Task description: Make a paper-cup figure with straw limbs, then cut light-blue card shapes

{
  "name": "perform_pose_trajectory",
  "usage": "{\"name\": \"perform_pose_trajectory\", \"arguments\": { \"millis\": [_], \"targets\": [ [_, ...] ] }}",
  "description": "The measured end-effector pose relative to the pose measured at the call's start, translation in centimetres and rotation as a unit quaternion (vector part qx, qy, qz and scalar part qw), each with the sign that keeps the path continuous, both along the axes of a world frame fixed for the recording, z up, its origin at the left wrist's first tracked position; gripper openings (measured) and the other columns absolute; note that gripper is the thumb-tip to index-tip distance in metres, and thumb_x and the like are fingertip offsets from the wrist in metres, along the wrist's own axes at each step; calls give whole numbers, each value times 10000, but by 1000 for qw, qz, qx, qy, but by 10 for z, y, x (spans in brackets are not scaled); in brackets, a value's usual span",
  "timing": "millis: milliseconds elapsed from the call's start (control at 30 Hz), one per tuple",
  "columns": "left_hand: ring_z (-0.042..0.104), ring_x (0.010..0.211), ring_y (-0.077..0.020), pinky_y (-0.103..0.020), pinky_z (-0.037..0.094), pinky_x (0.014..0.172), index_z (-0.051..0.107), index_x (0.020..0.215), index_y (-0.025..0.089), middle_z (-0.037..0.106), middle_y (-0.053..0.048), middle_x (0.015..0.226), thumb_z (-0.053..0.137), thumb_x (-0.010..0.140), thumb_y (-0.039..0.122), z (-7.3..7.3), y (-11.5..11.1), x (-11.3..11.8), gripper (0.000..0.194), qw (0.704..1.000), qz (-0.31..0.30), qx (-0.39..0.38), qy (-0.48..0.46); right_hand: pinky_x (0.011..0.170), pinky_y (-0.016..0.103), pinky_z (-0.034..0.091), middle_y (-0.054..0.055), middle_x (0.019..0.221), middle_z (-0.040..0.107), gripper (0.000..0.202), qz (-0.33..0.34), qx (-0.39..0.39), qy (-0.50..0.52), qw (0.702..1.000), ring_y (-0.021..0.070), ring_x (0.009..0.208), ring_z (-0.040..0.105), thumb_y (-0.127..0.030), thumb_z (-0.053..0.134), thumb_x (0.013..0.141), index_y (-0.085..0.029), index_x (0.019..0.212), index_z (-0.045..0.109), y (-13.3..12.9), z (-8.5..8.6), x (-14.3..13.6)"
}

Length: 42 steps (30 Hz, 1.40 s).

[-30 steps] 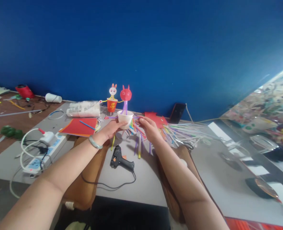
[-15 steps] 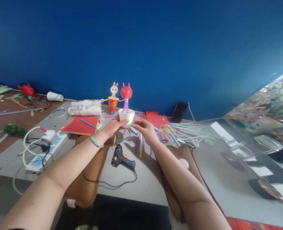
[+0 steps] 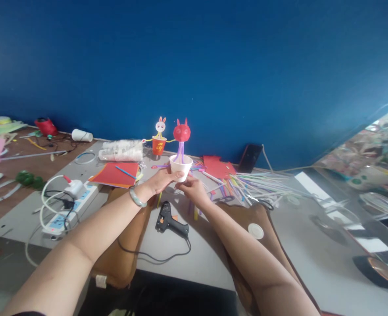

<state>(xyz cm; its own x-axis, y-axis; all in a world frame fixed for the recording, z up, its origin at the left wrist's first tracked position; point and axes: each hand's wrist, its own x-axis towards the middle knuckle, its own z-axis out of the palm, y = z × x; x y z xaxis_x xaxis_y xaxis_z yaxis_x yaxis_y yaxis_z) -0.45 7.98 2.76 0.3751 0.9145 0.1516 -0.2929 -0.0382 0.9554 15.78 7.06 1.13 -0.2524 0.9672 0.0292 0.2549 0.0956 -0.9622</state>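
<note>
A white paper cup is gripped by my left hand, thumb across its front. A red eared head rises from the cup on purple pipe cleaners. My right hand is just beneath the cup, its fingers pinched together at the base. Whatever sits between those fingertips is hidden. Below the right hand, purple and yellow strips show against the table. Behind the cup stands a similar figure, a red cup topped by a white rabbit face with yellow arms.
A black glue gun lies in front of me with its cord. Left are stacked paper cups, red paper and a power strip. Loose pipe cleaners spread to the right, near a leaning phone and brown cushion.
My right hand has moved left and down, closer under the cup's base. The left hand keeps its grip. The whole view has shifted slightly.
</note>
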Motion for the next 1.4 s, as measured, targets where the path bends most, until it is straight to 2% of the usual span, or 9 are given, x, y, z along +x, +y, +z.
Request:
{"name": "perform_pose_trajectory", "arguments": {
  "millis": [133,300,667,833,967,1200,1400],
  "targets": [
    [623,1022,-252,-355,465,888,675,1123,104,703,-146,1105,745,775,482,1,-2,-2,519,998,-7,19,56,474,226,337,-11,565,611,180,7,48,-62,997,83,455,440,-302,598,690,-148,729,682,1,-2,0],
    [623,1039,-239,-354,459,923,685,1114,132,706,-123,1115,762,770,438,-4,1,-1,468,999,-14,7,34,520,234,368,10,639,654,154,-6,99,-93,991,108,520,487,-270,584,652,-152,723,653,4,-10,-1],
    [613,1077,-262,-379,448,948,692,1102,107,711,-146,1094,799,724,426,-8,5,-3,506,1000,-10,-7,19,566,248,392,16,683,673,144,-13,149,-111,982,116,545,499,-205,553,663,-160,751,658,8,-19,0],
    [612,1088,-277,-389,450,948,669,1115,89,695,-169,1143,839,664,422,-3,4,-1,586,999,19,-25,3,550,247,380,7,657,655,100,-15,157,-107,982,112,532,487,-206,567,676,-167,710,653,8,-21,0],
    [603,1115,-296,-392,457,935,651,1155,83,674,-186,1202,836,660,445,3,2,-2,641,999,30,-15,14,527,242,368,-4,607,630,104,-23,161,-100,982,112,523,476,-277,643,716,-176,717,664,8,-20,0],
    [611,1099,-285,-379,459,921,643,1187,81,669,-188,1209,833,676,409,5,3,-4,636,999,34,-11,-7,510,259,369,9,636,633,300,-45,128,-54,989,127,549,499,-462,759,691,-177,712,665,4,-3,3],
    [636,976,-236,-361,484,851,673,1124,117,695,-143,1131,811,705,393,-6,10,-7,520,998,44,-39,-9,508,259,411,18,738,659,413,-87,116,86,986,117,552,513,-519,786,660,-183,838,625,8,-2,5]
  ]
}}
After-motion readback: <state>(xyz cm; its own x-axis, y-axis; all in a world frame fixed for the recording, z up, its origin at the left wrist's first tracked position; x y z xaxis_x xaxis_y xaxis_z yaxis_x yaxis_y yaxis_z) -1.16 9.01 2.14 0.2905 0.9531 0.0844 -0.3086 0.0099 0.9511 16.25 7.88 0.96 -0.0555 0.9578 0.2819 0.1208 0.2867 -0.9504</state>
